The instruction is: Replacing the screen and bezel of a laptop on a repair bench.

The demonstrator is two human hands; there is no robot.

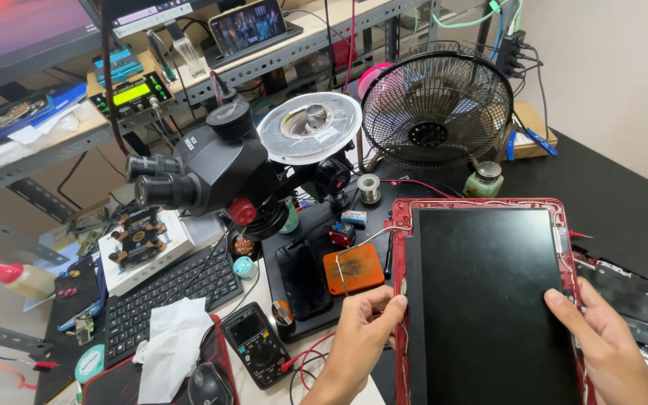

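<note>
A dark screen panel (493,300) lies in a red laptop lid (481,204) on the table (616,195), glass side dull and black, filling the lower right of the view. Thin wires run along the lid's red frame on the left and right edges.

The left hand (361,330) sits at the panel's left edge, fingers curled together and pinching at the edge near a thin grey wire (354,251) that loops up toward the mat. The right hand (601,337) grips the panel's right edge, thumb laid flat on the glass and the other fingers tucked behind the frame.

Just left of the lid an orange pad (354,268) lies on a black mat, with a dark phone (303,279) beside it. A multimeter (255,345) lies nearer the left hand, its red lead trailing under the wrist. Further left are a keyboard (170,292) and a crumpled white tissue (170,345).

Behind these stands a black microscope (211,176) with a white ring light (309,127). A black fan (436,109) stands behind the lid, with a small green jar (484,180) at its foot. Another opened red case (631,300) lies just right of the right hand.
</note>
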